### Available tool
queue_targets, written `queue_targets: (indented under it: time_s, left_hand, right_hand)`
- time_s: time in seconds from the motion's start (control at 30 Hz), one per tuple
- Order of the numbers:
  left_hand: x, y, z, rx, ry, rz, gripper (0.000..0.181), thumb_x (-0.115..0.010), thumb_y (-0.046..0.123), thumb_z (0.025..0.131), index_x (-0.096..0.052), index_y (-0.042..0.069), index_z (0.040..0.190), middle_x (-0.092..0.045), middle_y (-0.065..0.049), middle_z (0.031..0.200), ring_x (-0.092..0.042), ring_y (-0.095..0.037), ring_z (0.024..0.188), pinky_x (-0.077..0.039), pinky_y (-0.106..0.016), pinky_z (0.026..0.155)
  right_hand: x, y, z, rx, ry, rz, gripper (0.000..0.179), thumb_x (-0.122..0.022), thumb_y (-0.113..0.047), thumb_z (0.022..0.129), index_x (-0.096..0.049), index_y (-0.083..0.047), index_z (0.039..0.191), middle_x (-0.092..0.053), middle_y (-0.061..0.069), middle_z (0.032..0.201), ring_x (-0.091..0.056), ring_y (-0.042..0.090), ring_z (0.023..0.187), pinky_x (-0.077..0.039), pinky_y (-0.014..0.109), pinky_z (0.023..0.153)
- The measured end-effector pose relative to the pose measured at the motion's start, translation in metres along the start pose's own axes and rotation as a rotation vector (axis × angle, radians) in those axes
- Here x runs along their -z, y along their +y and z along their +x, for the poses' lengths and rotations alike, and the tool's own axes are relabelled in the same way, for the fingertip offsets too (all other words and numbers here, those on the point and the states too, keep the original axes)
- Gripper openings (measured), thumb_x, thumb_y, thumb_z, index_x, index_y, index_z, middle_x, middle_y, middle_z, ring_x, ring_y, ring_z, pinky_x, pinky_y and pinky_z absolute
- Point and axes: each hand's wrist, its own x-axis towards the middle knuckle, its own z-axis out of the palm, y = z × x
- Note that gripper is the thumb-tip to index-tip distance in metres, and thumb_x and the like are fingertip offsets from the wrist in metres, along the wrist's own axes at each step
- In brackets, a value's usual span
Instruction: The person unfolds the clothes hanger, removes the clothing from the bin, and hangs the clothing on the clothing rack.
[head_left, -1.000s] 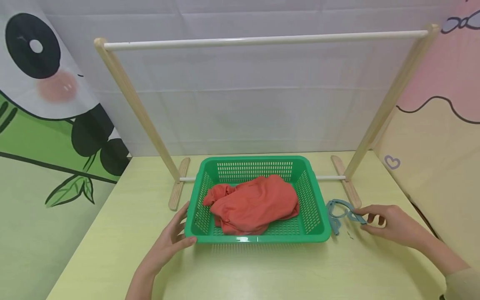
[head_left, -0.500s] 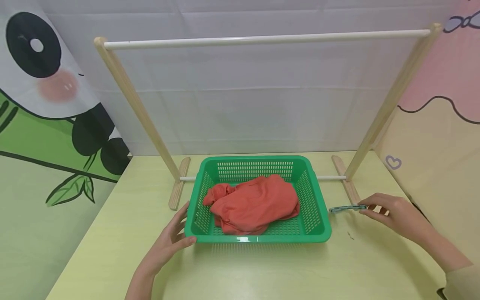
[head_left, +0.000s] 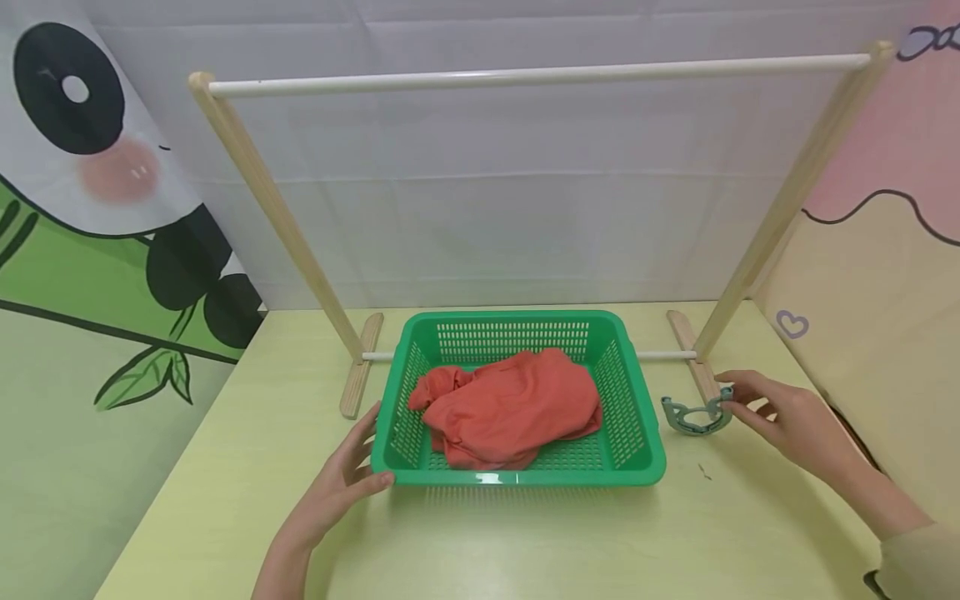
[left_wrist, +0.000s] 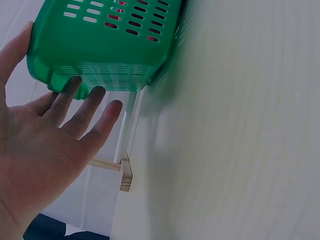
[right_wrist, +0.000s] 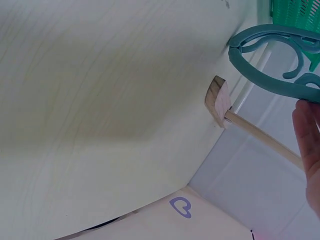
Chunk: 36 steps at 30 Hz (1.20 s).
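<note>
My left hand (head_left: 339,483) is at the near left corner of a green plastic basket (head_left: 528,477). Its thumb touches the rim while the fingers stretch along the outer side, spread and fairly straight in the left wrist view. Inside the basket lies a crumpled red cloth garment (head_left: 510,408). On the right, my right hand (head_left: 795,429) pinches one end of a teal folding clothes hanger (head_left: 697,423) between thumb and fingers. The hanger is folded up and held just over the table, beside the basket. Part of it runs out of the right wrist view.
A wooden rack with a white top rod (head_left: 540,77) stands behind the basket, its feet (head_left: 362,367) to either side. A white cloth (head_left: 525,217) hangs at the back, and printed panels flank the table (head_left: 480,550). A small dark mark (head_left: 704,472) shows near the hanger.
My right hand has risen slightly and moved away from me with the hanger, which has turned from a spread shape through edge-on to a drooping curve. The left hand and basket stay put.
</note>
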Motion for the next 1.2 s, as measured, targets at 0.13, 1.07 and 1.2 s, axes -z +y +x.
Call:
queue_targets:
  time_s: [0.13, 1.07, 1.2]
  left_hand:
    - [0.0, -0.001, 0.0, 0.002, 0.001, -0.002, 0.084, -0.063, 0.007, 0.094, -0.014, 0.022, 0.16, -0.022, -0.016, 0.163, -0.044, 0.011, 0.129, -0.048, -0.019, 0.097]
    - [0.0, 0.0, 0.0, 0.019, 0.007, 0.011, 0.085, -0.065, 0.009, 0.094, -0.015, 0.025, 0.16, -0.024, -0.014, 0.163, -0.044, 0.007, 0.131, -0.047, -0.019, 0.097]
    - [0.0, 0.0, 0.0, 0.022, 0.009, 0.02, 0.084, -0.065, 0.009, 0.094, -0.015, 0.026, 0.159, -0.024, -0.013, 0.163, -0.041, -0.019, 0.141, -0.048, -0.02, 0.097]
  right_hand:
    - [-0.006, 0.005, -0.001, 0.023, 0.065, -0.024, 0.057, -0.085, 0.004, 0.065, -0.067, -0.013, 0.117, -0.074, -0.005, 0.08, -0.064, -0.007, 0.07, -0.049, 0.008, 0.061]
    - [-0.015, 0.003, 0.0, -0.029, 0.125, 0.105, 0.07, -0.078, 0.015, 0.071, -0.055, -0.004, 0.134, -0.074, 0.008, 0.089, -0.057, -0.021, 0.088, -0.05, 0.006, 0.066]
    - [-0.004, -0.005, 0.011, -0.007, 0.161, 0.139, 0.07, -0.076, 0.02, 0.07, -0.055, -0.001, 0.134, -0.072, 0.01, 0.091, -0.054, -0.025, 0.093, -0.049, 0.004, 0.068]
